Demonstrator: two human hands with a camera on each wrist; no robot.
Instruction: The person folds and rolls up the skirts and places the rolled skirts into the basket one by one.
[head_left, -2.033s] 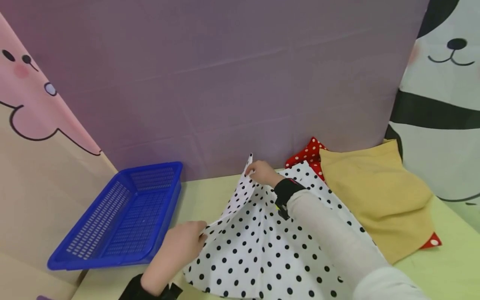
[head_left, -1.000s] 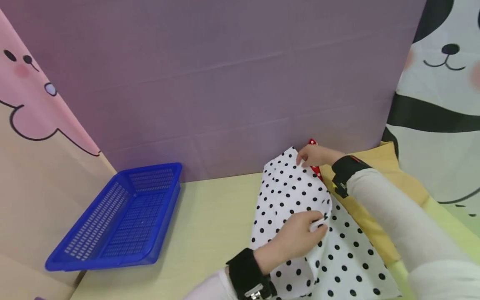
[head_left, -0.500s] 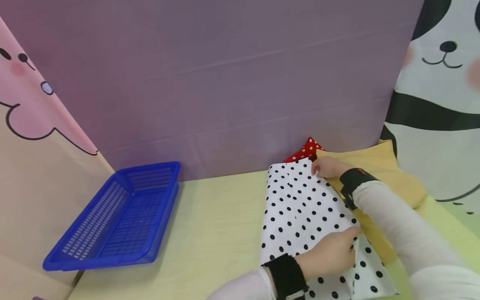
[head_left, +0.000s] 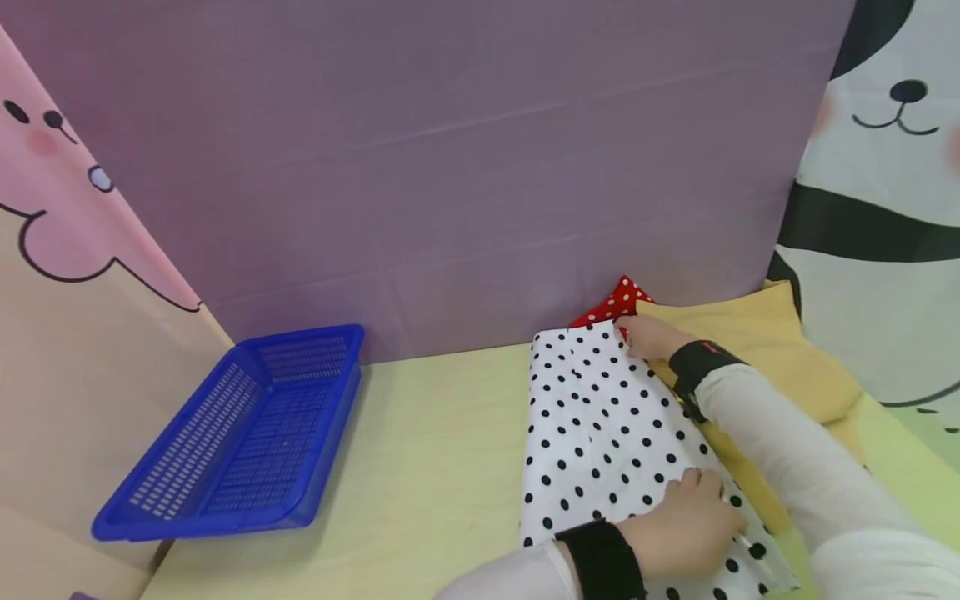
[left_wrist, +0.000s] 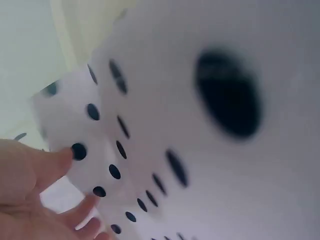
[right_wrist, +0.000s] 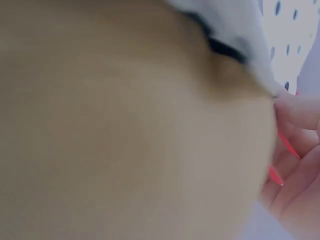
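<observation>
A white cloth with black polka dots [head_left: 585, 417] lies folded over on the table in the head view, its smooth left edge running front to back. At its far right corner my right hand [head_left: 651, 336] pinches the edges; red shows between the fingers of the right hand [right_wrist: 300, 165] in the right wrist view. Nearer the front, my left hand [head_left: 686, 525] holds the cloth's right edge. The left wrist view has the thumb and fingers of the left hand [left_wrist: 45, 195] at that edge, the dotted cloth [left_wrist: 150, 125] filling most of the picture.
A yellow cloth [head_left: 772, 358] lies to the right, partly under my right forearm. Behind it pokes a red cloth with white dots [head_left: 618, 302]. A blue plastic basket [head_left: 300, 500] stands at the left of the pale yellow table [head_left: 427, 450]. A purple backdrop [head_left: 450, 208] closes off the back.
Both hands have carried the dotted cloth's left side over to the right, folding it. During the last half second the left hand has shifted slightly right and nearer; the right hand has barely moved.
</observation>
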